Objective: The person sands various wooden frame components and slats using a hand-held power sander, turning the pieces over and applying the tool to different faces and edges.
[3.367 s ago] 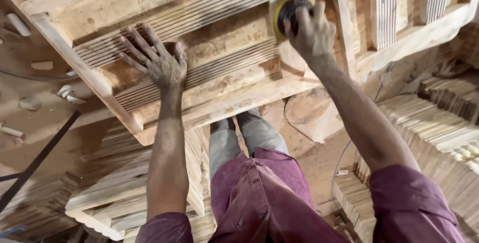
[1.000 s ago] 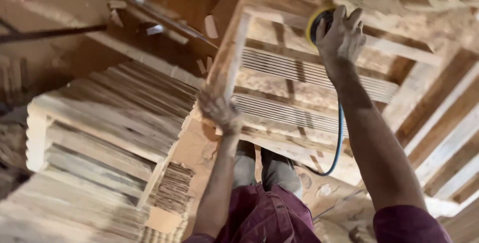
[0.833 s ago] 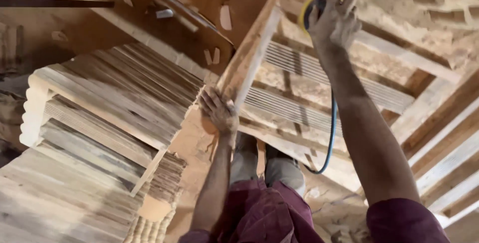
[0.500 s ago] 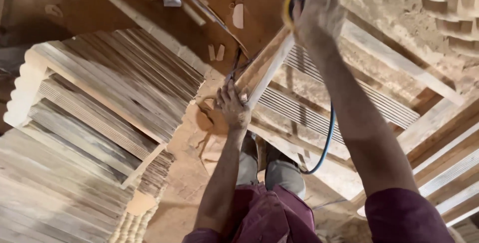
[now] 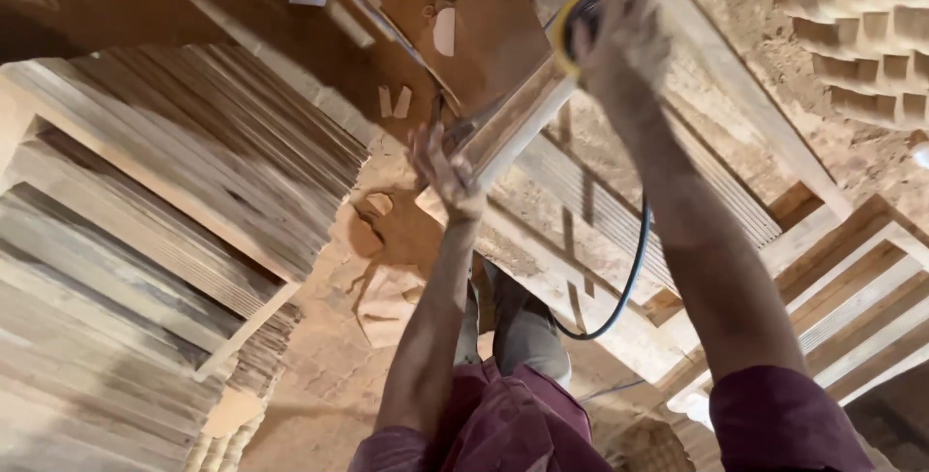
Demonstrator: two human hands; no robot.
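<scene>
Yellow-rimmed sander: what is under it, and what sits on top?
The right hand lies on top of the sander, covering most of its body. Under it is the wooden frame's rail; the contact face is hidden.

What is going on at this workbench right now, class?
A person is sanding a slatted wooden frame. The right hand presses a round yellow-edged sander against the frame's top rail, its dark cable hanging down below the arm. The left hand grips the frame's near edge to steady it. Stacks of wooden slats lie to the left, on a sawdust-covered floor.
</scene>
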